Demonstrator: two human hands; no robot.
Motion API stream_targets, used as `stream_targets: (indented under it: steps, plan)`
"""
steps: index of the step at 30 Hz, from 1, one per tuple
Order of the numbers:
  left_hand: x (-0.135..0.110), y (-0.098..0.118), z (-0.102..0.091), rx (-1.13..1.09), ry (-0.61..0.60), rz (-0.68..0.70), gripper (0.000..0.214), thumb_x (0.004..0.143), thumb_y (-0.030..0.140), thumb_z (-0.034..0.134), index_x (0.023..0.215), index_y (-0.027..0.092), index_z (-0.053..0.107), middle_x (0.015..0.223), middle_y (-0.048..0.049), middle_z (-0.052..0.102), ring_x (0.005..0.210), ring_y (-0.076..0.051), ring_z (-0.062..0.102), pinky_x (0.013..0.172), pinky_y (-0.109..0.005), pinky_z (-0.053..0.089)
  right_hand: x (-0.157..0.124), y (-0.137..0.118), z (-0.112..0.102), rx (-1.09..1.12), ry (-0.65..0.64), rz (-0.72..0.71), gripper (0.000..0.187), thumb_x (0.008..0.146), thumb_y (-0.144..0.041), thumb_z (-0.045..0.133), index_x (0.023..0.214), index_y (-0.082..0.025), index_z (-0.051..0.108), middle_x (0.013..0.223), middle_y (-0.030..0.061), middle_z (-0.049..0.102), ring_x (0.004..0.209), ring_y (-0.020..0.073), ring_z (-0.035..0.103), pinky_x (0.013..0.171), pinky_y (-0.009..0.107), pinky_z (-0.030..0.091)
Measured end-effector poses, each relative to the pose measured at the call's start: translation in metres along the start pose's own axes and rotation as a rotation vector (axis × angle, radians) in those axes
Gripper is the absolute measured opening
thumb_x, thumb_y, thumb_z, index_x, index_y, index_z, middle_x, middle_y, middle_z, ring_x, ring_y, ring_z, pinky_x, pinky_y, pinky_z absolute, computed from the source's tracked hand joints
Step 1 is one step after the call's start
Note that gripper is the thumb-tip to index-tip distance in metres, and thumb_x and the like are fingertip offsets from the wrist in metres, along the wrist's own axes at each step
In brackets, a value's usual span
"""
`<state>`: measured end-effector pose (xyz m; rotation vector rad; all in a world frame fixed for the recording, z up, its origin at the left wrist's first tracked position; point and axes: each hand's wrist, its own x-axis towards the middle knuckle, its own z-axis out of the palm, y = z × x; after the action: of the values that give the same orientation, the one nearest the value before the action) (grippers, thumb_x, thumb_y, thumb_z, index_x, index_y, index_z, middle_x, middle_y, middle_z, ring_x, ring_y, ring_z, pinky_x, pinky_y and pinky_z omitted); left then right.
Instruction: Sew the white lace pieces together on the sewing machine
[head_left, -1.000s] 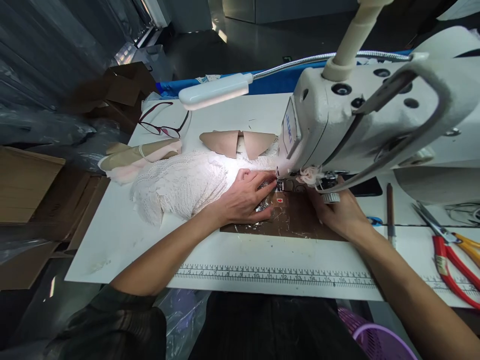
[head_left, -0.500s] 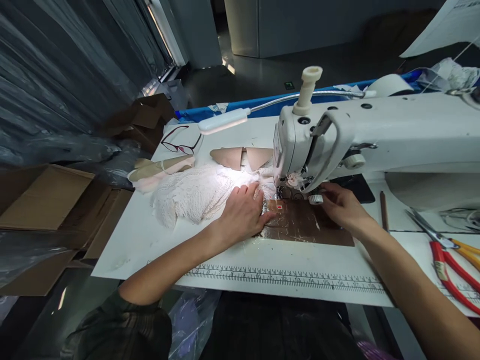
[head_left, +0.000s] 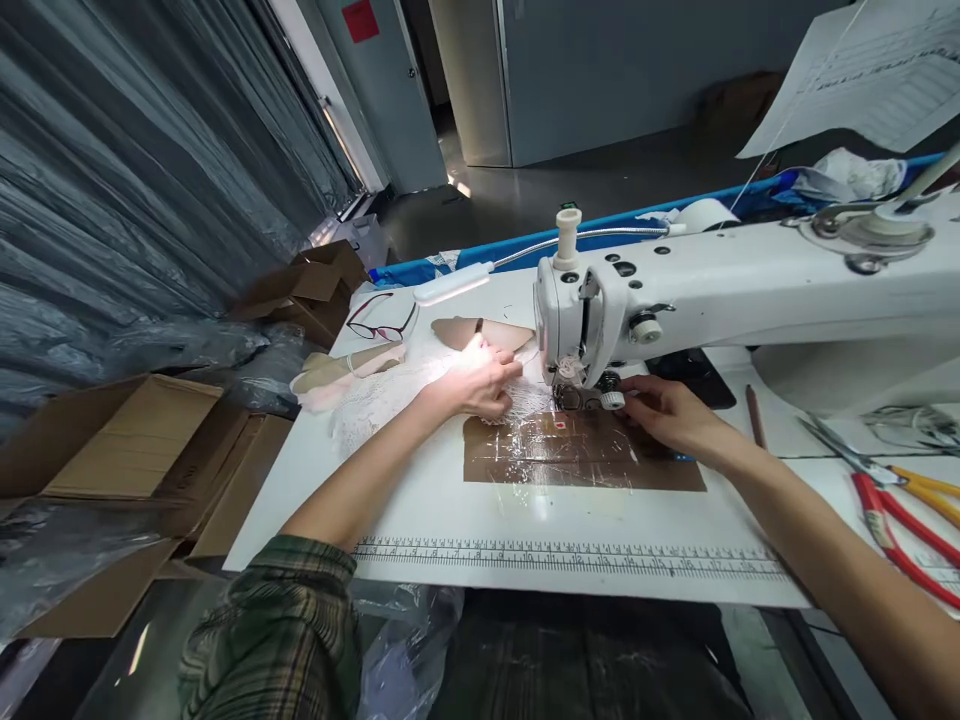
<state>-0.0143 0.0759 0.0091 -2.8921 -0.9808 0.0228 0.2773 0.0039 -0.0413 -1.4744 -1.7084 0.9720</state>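
Grip: two hands, left hand [head_left: 480,385] on one lace piece [head_left: 375,405], right hand [head_left: 667,415].

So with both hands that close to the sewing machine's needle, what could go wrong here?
The right hand lies just beside the needle area, so a finger could get caught there. The left hand presses the white lace fabric, which is bunched up and might pucker or feed unevenly. The red-handled scissors lie near the right forearm, which might knock them.

Eyeglasses [head_left: 380,321] near cardboard boxes [head_left: 120,450]; red-handled scissors [head_left: 892,510] at right, printed ruler [head_left: 570,560] along table edge.
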Motion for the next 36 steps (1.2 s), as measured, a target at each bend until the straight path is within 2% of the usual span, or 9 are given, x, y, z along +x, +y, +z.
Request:
stream_targets:
  steps: [6,11,14,21,25,29,31,33,36]
  plan:
    - [-0.016,-0.008,-0.003,-0.103,0.030,-0.104,0.042,0.092,0.053,0.046,0.076,0.017,0.060,0.080,-0.0062,0.063,0.073,-0.019,0.056,0.074,-0.039,0.046,-0.007,-0.013,0.000,-0.083,-0.113,0.000,0.028,0.089,-0.041,0.052,0.096,-0.020,0.069,0.062,-0.0012,0.056,0.051,0.0138,0.049,0.045,0.025,0.037]
    - [-0.007,-0.001,0.001,-0.330,0.116,-0.002,0.020,0.089,0.036,0.050,0.081,0.019,0.056,0.092,-0.0057,0.068,0.084,-0.019,0.059,0.080,-0.039,0.047,-0.016,-0.026,0.005,-0.234,-0.087,-0.204,0.021,0.087,-0.033,0.051,0.091,-0.023,0.070,0.086,0.0049,0.068,0.073,0.0215,0.065,0.065,0.033,0.053]
    - [-0.002,-0.002,-0.002,-0.200,0.029,0.060,0.008,0.081,0.026,0.051,0.084,0.020,0.053,0.075,-0.0019,0.067,0.065,-0.015,0.053,0.081,-0.042,0.044,-0.024,-0.030,0.010,-0.277,-0.077,-0.339,0.024,0.090,-0.027,0.048,0.097,-0.022,0.071,0.090,0.0070,0.069,0.083,0.0235,0.067,0.075,0.036,0.055]
    - [-0.016,-0.010,-0.014,0.080,0.028,-0.063,0.046,0.083,0.051,0.053,0.110,0.015,0.061,0.069,-0.0046,0.061,0.067,-0.022,0.052,0.088,-0.050,0.038,-0.029,-0.053,0.035,-0.350,-0.270,-0.447,0.031,0.097,-0.023,0.041,0.115,-0.019,0.066,0.110,0.0120,0.068,0.094,0.0240,0.068,0.079,0.037,0.057]
    - [-0.031,-0.007,-0.007,-0.284,0.144,-0.112,0.049,0.085,0.034,0.053,0.129,0.014,0.055,0.084,-0.0040,0.066,0.083,-0.020,0.060,0.092,-0.043,0.041,-0.017,-0.066,0.057,-0.388,-0.229,-0.504,0.037,0.096,-0.022,0.037,0.126,-0.017,0.059,0.125,0.0152,0.062,0.109,0.0285,0.065,0.089,0.043,0.057]
    - [-0.041,-0.004,0.001,-0.646,0.231,-0.193,0.049,0.087,0.033,0.059,0.134,0.018,0.055,0.086,-0.0011,0.063,0.080,-0.015,0.059,0.080,-0.031,0.047,-0.006,-0.070,0.082,-0.361,-0.123,-0.480,0.050,0.096,-0.026,0.037,0.143,-0.011,0.043,0.146,0.0200,0.048,0.125,0.0331,0.056,0.095,0.047,0.054]
    - [-0.044,-0.003,0.003,-0.773,0.261,-0.187,0.048,0.088,0.033,0.063,0.132,0.016,0.056,0.085,-0.0006,0.061,0.079,-0.013,0.059,0.078,-0.029,0.049,-0.001,-0.071,0.091,-0.303,-0.128,-0.426,0.055,0.095,-0.030,0.038,0.145,-0.008,0.038,0.150,0.0229,0.043,0.115,0.0325,0.062,0.092,0.049,0.055]
    - [-0.045,-0.002,0.003,-0.863,0.286,-0.170,0.045,0.088,0.032,0.065,0.130,0.016,0.058,0.083,-0.0005,0.061,0.079,-0.013,0.059,0.079,-0.029,0.049,0.004,-0.072,0.096,-0.213,-0.136,-0.356,0.058,0.094,-0.035,0.039,0.145,-0.008,0.036,0.144,0.0249,0.049,0.092,0.0270,0.069,0.085,0.047,0.055]
    - [-0.046,0.001,0.001,-0.975,0.276,-0.165,0.046,0.087,0.030,0.069,0.130,0.015,0.058,0.085,-0.0017,0.065,0.079,-0.013,0.062,0.079,-0.029,0.051,0.010,-0.074,0.096,-0.083,-0.177,-0.192,0.054,0.091,-0.040,0.045,0.136,-0.010,0.045,0.097,0.0140,0.072,0.061,0.0202,0.063,0.068,0.039,0.053]
